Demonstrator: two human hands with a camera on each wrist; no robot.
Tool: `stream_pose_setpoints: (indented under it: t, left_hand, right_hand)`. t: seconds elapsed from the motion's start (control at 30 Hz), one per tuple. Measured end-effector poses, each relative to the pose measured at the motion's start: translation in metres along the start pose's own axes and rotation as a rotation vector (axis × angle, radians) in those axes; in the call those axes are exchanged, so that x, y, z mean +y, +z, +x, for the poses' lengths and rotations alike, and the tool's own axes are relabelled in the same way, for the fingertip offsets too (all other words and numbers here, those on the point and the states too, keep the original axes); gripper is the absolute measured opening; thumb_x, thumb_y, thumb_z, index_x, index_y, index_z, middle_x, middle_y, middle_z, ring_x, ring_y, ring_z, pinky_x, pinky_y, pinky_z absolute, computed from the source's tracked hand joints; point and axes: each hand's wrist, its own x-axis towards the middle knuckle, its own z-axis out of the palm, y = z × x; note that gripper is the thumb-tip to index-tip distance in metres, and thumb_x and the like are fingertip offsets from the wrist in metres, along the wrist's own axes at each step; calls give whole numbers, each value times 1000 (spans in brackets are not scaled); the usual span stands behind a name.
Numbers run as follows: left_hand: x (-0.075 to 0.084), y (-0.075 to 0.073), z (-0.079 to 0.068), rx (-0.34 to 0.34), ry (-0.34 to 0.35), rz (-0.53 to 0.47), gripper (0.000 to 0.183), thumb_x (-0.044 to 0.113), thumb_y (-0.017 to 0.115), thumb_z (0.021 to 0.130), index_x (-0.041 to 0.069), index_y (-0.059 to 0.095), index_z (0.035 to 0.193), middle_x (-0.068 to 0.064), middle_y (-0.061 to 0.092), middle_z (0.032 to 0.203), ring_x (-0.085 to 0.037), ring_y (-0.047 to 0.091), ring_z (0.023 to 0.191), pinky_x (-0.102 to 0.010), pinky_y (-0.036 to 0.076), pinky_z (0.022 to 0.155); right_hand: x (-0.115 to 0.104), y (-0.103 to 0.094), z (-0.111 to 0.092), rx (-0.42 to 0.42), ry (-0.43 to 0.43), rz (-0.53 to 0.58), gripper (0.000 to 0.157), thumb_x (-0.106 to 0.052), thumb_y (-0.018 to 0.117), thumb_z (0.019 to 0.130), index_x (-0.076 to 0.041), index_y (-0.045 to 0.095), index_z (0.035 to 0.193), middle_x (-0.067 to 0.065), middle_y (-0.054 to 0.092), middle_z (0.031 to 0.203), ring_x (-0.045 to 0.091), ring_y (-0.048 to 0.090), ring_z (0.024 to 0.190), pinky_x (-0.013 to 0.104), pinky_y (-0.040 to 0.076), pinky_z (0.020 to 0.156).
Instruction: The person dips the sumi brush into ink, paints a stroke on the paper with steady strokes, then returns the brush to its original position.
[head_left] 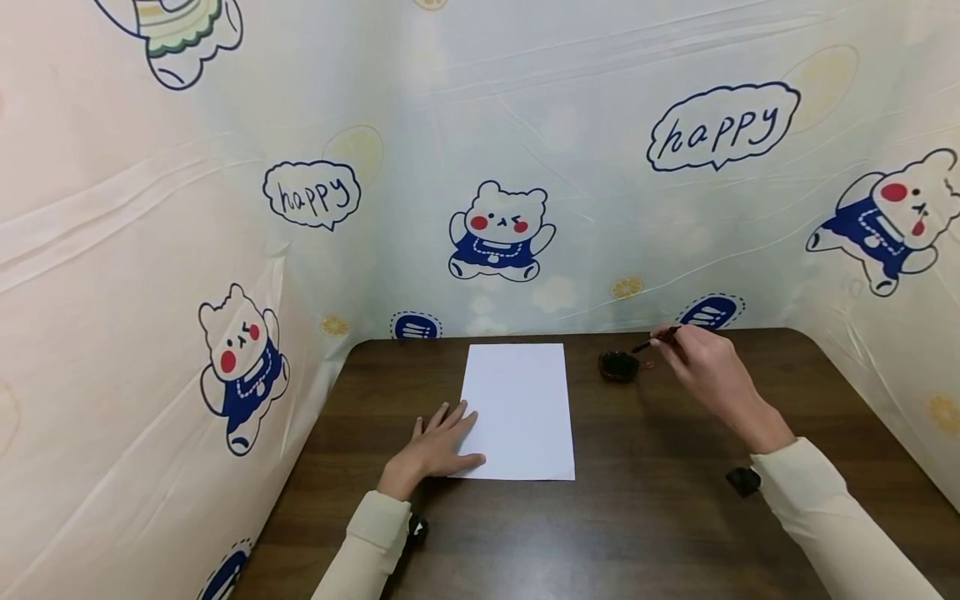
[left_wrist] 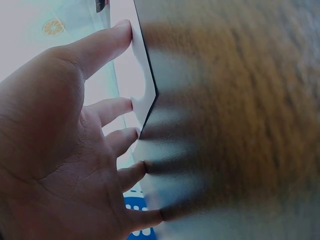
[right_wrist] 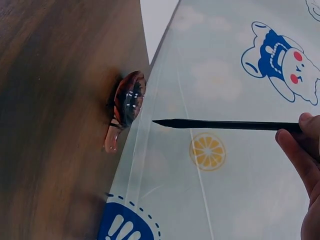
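A white sheet of paper lies on the dark wooden table. My left hand rests with spread fingers on its lower left edge; in the left wrist view the thumb lies over the paper and the outer fingertips press on the wood beside it. My right hand pinches a slim black brush between thumb and fingers. Its pointed tip hangs in the air, aimed at a small, dark, glossy round thing with a reddish-brown stub, right of the paper.
Wood-grain tabletop runs out to both sides. Behind and beside it hangs a pale sheet printed with bears, lemon slices and "happy" bubbles, meeting the table's far edge. A dark wrist camera sits at the right cuff.
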Motion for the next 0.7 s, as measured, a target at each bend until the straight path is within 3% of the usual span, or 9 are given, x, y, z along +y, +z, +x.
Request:
stream_pose_setpoints:
  t: [0.23, 0.7]
  left_hand:
    - [-2, 2, 1, -1, 5, -5, 87, 56, 68, 98, 18, 35, 168, -9, 18, 180, -44, 8, 166, -82, 3, 123]
    - [-1, 1, -1, 2, 0, 3, 89, 59, 68, 98, 18, 34, 168, -9, 19, 180, -43, 10, 166, -81, 6, 123]
  right_hand:
    - [0, 3, 3, 18, 42, -8, 23, 5, 82, 87, 4, 73, 108, 17, 76, 92, 25, 71, 71, 44, 58, 59]
    - [5, 14, 5, 36, 168, 6, 20, 2, 82, 90, 3, 71, 107, 17, 75, 89, 23, 67, 66, 43, 56, 57]
